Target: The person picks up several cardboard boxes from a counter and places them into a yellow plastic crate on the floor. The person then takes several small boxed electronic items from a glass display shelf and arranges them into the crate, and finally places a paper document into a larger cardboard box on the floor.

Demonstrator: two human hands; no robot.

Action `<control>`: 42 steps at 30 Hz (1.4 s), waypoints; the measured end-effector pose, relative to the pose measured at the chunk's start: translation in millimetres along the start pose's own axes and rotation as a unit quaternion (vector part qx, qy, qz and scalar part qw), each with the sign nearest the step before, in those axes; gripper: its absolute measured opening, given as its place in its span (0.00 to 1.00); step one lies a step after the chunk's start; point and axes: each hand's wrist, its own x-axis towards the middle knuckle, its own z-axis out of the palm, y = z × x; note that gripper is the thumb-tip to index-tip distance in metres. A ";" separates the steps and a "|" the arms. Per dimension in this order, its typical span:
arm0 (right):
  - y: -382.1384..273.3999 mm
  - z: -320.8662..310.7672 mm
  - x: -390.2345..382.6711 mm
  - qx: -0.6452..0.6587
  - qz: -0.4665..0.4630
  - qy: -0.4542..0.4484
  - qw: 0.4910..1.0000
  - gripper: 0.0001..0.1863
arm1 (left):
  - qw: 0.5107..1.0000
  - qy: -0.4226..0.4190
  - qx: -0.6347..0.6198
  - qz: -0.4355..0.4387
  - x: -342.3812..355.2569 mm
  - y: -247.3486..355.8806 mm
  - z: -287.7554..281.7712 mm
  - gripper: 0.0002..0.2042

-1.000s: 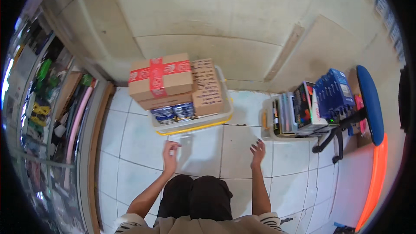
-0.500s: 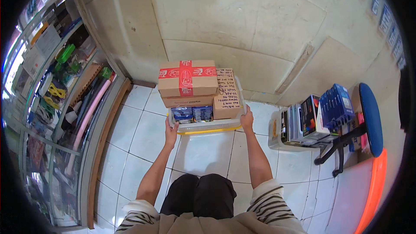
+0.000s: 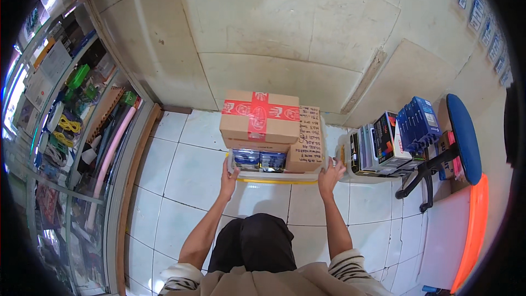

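Note:
A whitish plastic tub (image 3: 263, 176) with a yellow lower edge is in front of me near the wall. My left hand (image 3: 229, 181) grips its near left corner, thumb on the rim. At the near right corner my right hand (image 3: 332, 176) has its fingers bent over the rim. A brown cardboard box (image 3: 235, 125) crossed with red tape rides on top, and another carton shows under it. Beside it stands a carton with handwriting (image 3: 304, 156). Two blue packs (image 3: 246, 159) show at the tub's near side. The undersides of my fingers are hidden.
Right of the tub stands a second bin (image 3: 357, 177) packed with boxes, including a blue box (image 3: 419, 123). Beyond it are a blue-backed chair (image 3: 463, 140) and an orange-edged white panel (image 3: 478, 230). A glass display cabinet (image 3: 71, 186) lines the left; a pale wall (image 3: 263, 27) stands behind.
The tub with its boxes has moved right and a little toward me, up against the second bin. Both my hands have moved along with it.

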 end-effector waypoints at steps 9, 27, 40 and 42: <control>27.5 -7.1 1.9 0.004 -0.066 0.110 0.992 0.19 | 0.998 -0.037 0.040 0.045 16.9 -16.5 59.2 0.32; 52.7 25.2 59.6 0.043 -0.075 0.103 0.991 0.15 | 0.990 -0.083 0.062 0.098 100.7 -23.2 111.1 0.31; 59.3 17.2 70.2 -0.053 -0.133 0.052 0.988 0.10 | 0.990 -0.048 0.134 0.024 55.5 6.0 82.2 0.27; 63.8 14.6 67.3 -0.034 -0.102 0.032 0.994 0.13 | 0.986 -0.058 0.125 0.094 19.4 11.8 48.2 0.24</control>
